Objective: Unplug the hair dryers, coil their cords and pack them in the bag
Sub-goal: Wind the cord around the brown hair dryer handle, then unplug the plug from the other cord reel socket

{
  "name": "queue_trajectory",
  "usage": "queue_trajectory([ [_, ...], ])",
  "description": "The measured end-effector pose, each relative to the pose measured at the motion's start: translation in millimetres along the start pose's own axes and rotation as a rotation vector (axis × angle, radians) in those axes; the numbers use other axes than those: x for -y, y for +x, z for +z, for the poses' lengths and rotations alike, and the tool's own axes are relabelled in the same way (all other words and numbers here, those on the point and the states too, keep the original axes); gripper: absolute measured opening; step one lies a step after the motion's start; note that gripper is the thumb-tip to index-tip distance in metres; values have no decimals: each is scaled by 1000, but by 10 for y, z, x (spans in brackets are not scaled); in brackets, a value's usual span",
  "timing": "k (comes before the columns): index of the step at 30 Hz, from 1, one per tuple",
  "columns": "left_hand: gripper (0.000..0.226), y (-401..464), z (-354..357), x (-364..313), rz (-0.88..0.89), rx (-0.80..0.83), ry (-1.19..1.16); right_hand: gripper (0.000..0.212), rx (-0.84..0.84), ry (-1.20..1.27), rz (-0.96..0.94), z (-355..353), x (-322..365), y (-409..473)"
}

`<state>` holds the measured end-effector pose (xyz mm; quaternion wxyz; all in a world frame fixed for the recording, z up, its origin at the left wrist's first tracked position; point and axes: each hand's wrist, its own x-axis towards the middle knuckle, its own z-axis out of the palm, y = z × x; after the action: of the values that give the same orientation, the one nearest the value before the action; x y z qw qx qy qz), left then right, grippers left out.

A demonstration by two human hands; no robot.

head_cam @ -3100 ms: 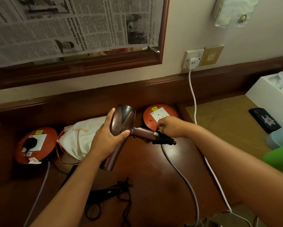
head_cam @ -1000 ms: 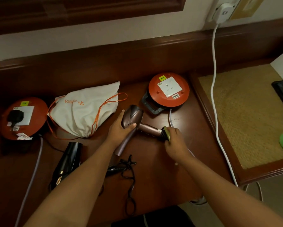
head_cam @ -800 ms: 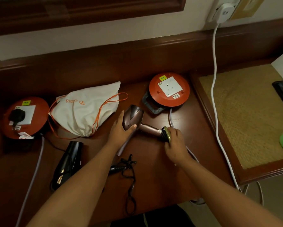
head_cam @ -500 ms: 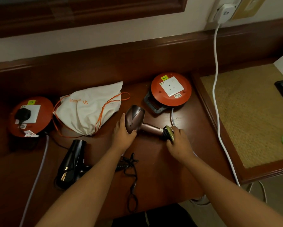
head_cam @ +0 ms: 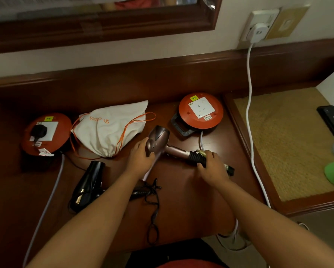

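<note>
Pink hair dryer [head_cam: 158,140] lies on the counter [head_cam: 181,200]; our left hand [head_cam: 140,158] fingers curl round its head, our right hand [head_cam: 213,168] fingers grip its black cord [head_cam: 196,157].

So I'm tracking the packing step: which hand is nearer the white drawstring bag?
Left. The left hand grips the pink hair dryer just right of the white drawstring bag; the right hand holds the cord end, farther right.
</note>
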<state>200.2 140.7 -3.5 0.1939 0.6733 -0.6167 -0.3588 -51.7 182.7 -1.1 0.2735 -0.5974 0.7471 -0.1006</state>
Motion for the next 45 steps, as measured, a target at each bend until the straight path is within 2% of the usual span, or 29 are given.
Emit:
queue_trajectory([
  [4,61,-69,-117,-35,1,-26,33,42,-22,9,-40,-11,148,20],
  [11,56,-182,-430,92,-5,-99,27,49,51,128,-172,137,795,31],
  [14,55,-204,-664,221,0,-119,-6,43,78,155,-249,253,1125,38],
  [18,52,-154,-1063,483,-37,-181,-8,55,107,98,-306,449,1619,89],
  [25,50,-4,-1802,1141,-89,-230,-47,52,112,93,-366,943,2619,231],
  [29,46,94,-2153,1438,-43,-262,-67,53,134,98,-394,1265,3092,293],
  [36,47,320,-2603,1917,-86,-307,-66,51,149,114,-441,1753,3716,449],
  [42,41,506,-2870,2267,-66,-306,0,35,198,131,-486,2183,4077,596],
  [45,44,624,-2942,2442,-102,-308,103,40,212,99,-525,2344,4253,648],
])
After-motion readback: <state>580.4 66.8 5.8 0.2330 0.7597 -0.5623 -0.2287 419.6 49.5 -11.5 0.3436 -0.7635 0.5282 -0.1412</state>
